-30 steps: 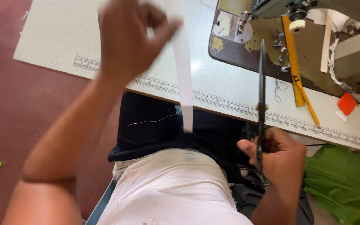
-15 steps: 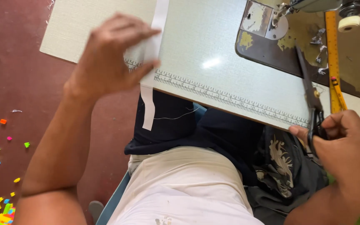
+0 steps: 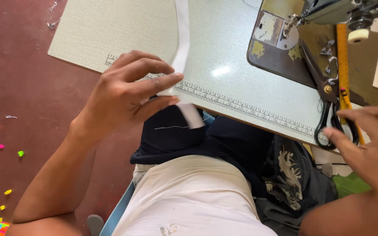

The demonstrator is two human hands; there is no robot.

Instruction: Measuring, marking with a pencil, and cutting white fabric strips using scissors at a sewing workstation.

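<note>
Both hands work at the near edge of the table (image 3: 110,30). Left hand (image 3: 123,94) pinches a white fabric strip (image 3: 182,39) between thumb and fingertips; the strip runs up across the table and its lower end hangs over the edge above dark cloth (image 3: 224,144) on the lap. Right hand (image 3: 372,148) is spread, fingertips touching the handles of black scissors (image 3: 324,94) lying beside a yellow ruler (image 3: 342,57) near the sewing machine (image 3: 329,13). Keeping the strip taut and flat would help. Compared with 0.5 s ago, the scissors lie on the table rather than gripped, and the left hand sits lower.
</note>
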